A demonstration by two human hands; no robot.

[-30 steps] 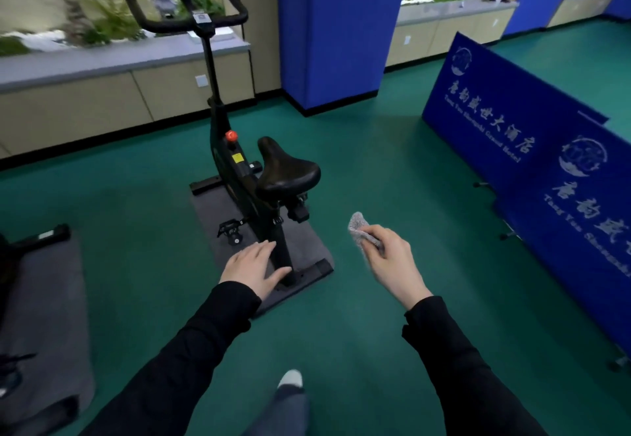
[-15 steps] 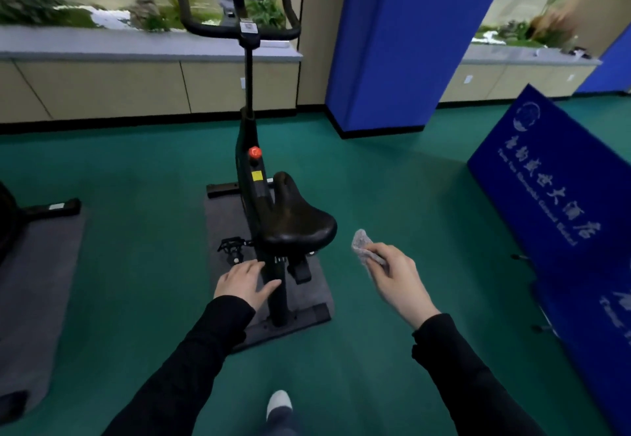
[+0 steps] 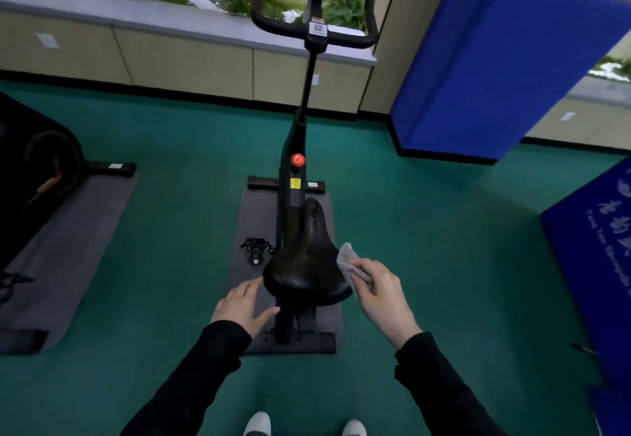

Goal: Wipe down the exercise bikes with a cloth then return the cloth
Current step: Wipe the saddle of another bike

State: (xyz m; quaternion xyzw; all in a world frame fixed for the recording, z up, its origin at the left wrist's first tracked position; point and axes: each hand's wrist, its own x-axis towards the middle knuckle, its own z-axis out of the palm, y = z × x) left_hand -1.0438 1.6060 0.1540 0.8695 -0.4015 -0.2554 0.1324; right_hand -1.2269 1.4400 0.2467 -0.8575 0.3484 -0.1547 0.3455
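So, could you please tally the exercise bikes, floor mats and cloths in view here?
Exercise bikes: 2 (centre bike; left bike, partly cut off)
Grey floor mats: 2 (centre mat; left mat)
Cloths: 1 (cloth, held in the right hand)
Total: 5

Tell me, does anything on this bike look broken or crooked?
Only the saddle: thin lines near its back left look like cracks or creases, too blurry to be sure. The bike stands straight on its mat.

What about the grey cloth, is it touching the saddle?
Cannot tell. The head view shows the cloth meeting the saddle's right edge, but height above it is unclear.
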